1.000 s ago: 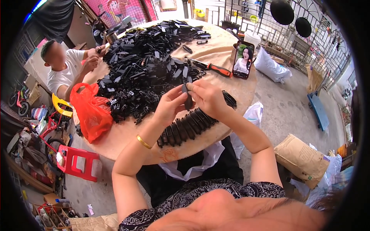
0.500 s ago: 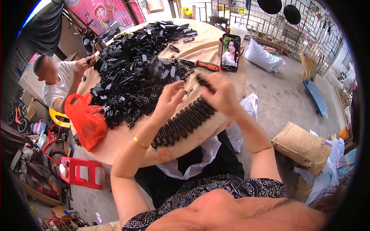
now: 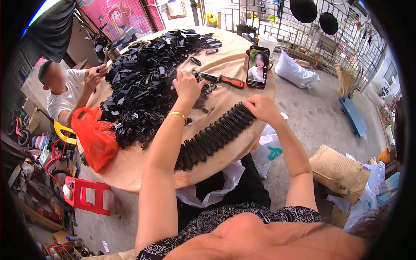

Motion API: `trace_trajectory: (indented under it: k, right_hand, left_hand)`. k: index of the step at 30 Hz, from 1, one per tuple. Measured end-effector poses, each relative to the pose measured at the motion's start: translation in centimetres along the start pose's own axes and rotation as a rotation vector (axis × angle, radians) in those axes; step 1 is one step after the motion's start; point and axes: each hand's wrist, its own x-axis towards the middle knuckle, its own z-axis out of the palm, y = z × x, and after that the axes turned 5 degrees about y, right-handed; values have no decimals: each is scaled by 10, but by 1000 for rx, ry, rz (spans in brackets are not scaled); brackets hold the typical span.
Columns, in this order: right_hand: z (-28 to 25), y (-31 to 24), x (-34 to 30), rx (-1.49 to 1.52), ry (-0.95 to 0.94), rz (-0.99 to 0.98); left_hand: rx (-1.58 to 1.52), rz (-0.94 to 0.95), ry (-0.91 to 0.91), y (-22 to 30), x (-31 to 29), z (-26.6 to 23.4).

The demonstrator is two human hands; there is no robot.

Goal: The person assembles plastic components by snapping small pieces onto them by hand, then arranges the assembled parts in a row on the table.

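Note:
A large heap of loose black plastic parts (image 3: 147, 73) covers much of the round, cloth-covered table (image 3: 143, 169). My left hand (image 3: 187, 88) reaches to the heap's right edge, thumb apart from the fingers; its fingertips are over the parts. Along the near edge runs a curved row of black plastic pieces (image 3: 216, 136), set side by side. My right hand (image 3: 263, 109) is at the row's far right end, fingers bent around the last piece, which they partly hide. An orange-and-black-handled tool (image 3: 232, 81) lies beyond, its head near my left hand.
A phone (image 3: 258, 67) stands upright at the table's right, before a white cup (image 3: 268, 42). A red plastic bag (image 3: 95, 143) sits at the left edge. Across the table, another person (image 3: 63, 91) handles a small part. Sacks (image 3: 340, 169) and a blue trolley (image 3: 353, 115) stand on the floor.
My left hand has moved from above the row to the heap. My right hand has lowered a black piece to the row's right end. The view has shifted slightly.

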Motion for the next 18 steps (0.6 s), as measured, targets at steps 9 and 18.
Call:
trace_trajectory:
  k: [9,18]
  right_hand:
    - [62,-12,96,-29,128,-257]
    - [74,-49,126,-457,-266,-111]
  left_hand:
    - [-104,-87,-58,0,5,7]
    - [-547,95,286,-21,-15,-3]
